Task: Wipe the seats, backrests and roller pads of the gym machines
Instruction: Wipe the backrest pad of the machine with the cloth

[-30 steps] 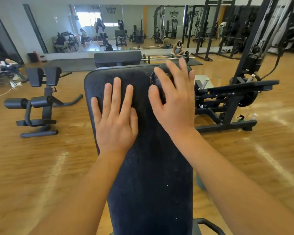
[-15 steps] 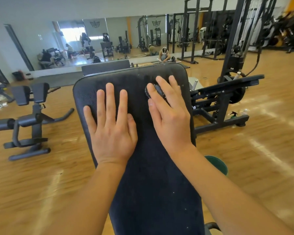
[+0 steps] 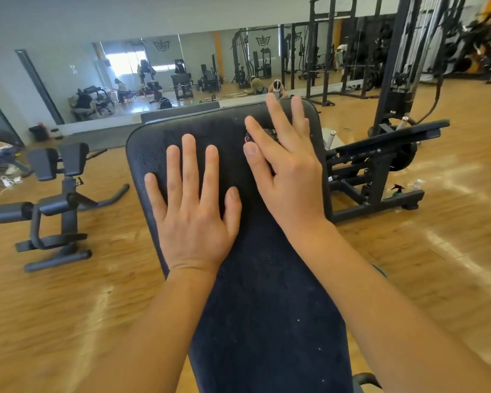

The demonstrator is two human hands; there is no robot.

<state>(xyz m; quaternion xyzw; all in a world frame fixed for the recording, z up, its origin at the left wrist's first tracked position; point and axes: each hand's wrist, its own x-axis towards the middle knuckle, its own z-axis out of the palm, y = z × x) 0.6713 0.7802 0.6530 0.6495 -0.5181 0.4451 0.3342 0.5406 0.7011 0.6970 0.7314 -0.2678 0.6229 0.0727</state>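
A long black padded bench backrest [image 3: 261, 293] runs away from me through the middle of the view. My left hand [image 3: 193, 205] lies flat on its left half with straight, spread fingers. My right hand [image 3: 289, 168] presses a small dark crumpled cloth [image 3: 262, 134] against the pad near the top right corner. Its fingers are straight over the cloth, which is mostly hidden beneath them. White specks dot the near part of the pad.
A black back-extension machine [image 3: 54, 205] with roller pads stands on the wooden floor at left. A black plate-loaded machine [image 3: 380, 177] stands right of the bench, a green spray bottle [image 3: 398, 190] at its base. Racks and a wall mirror [image 3: 182, 72] lie behind.
My right hand has slid with the cloth up toward the pad's top right corner. My left hand stays flat in place. My view has shifted slightly.
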